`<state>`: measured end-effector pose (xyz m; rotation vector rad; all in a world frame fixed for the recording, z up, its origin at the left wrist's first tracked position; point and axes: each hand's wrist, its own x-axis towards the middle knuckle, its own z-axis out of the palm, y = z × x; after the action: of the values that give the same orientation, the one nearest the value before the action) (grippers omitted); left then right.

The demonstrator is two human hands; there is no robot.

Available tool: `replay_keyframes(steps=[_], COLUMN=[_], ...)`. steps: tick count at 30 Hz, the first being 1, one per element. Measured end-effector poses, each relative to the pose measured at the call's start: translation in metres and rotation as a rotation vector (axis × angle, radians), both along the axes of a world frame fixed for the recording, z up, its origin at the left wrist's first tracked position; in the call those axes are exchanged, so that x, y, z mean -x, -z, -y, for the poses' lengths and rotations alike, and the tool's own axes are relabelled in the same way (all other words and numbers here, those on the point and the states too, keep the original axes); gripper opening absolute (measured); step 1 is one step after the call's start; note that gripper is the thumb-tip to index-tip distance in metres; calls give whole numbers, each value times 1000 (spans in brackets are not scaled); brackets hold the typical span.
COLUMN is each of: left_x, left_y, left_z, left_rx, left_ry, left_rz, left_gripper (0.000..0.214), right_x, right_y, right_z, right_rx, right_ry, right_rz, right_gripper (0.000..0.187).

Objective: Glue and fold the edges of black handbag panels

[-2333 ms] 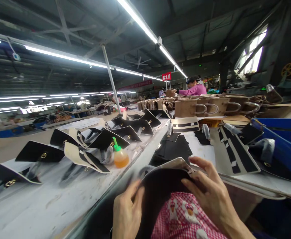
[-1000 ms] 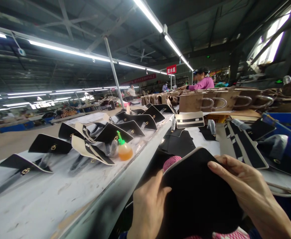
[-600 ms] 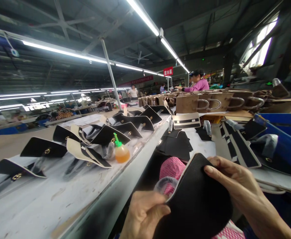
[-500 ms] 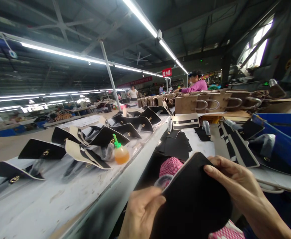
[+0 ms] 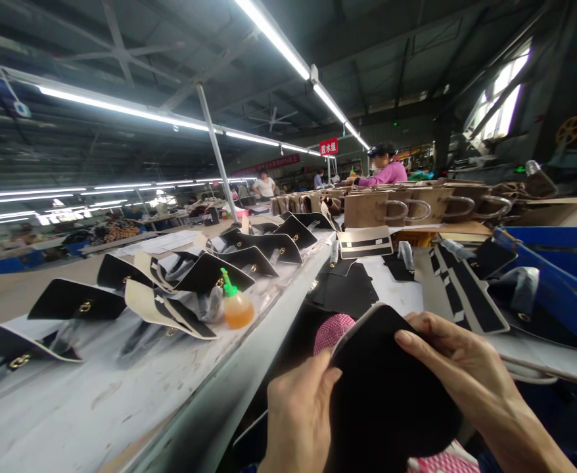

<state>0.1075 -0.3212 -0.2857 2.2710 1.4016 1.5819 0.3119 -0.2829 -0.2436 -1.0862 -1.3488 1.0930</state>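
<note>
A black leather bag panel (image 5: 392, 394) with a pale edge is held up close in front of me. My left hand (image 5: 301, 410) pinches its left edge between thumb and fingers. On the upper right edge, my right hand (image 5: 459, 364) grips the same panel, thumb on the black face and fingers behind. Pink checked cloth (image 5: 332, 332) shows behind and below the panel. To the left, similar black panels (image 5: 79, 299) with gold clasps and plastic-wrapped straps lie on a white-covered table (image 5: 101, 414). A squeeze bottle (image 5: 238, 309) with a green nozzle and amber liquid stands near the table's edge.
Beige-and-black panels (image 5: 470, 289) lie on the right-hand surface, beside a blue bin (image 5: 554, 263). Farther back stand rows of brown bags (image 5: 367, 209) with clear-wrapped handles. A person in a pink top (image 5: 390, 173) is behind them. A metal pole (image 5: 217, 151) rises from the left table.
My left hand has moved slightly up and right along the panel's edge. The clear plastic seen beside it before is now out of sight. My right hand keeps its grip.
</note>
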Motion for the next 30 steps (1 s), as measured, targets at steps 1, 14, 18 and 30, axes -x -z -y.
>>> replay_keyframes(steps=[1,14,18,30], left_x=[1,-10,-5,-19], left_y=[-3,2,-1,-2], left_z=[2,-9,2,4], left_rx=[38,-166,31,145], left_ry=[59,-2,106,-80], left_rz=[19,-41,51,206], left_gripper=[22,22,24,27], right_x=[-1,-4,-4,9], right_y=[0,17,16,18], right_z=[-1,-16,-16,-8], right_rx=[18,-244,-279,-551], right_ry=[-23,-72,-96,-30], right_rz=[-3,153,125,125], right_gripper=[41,38,37,27])
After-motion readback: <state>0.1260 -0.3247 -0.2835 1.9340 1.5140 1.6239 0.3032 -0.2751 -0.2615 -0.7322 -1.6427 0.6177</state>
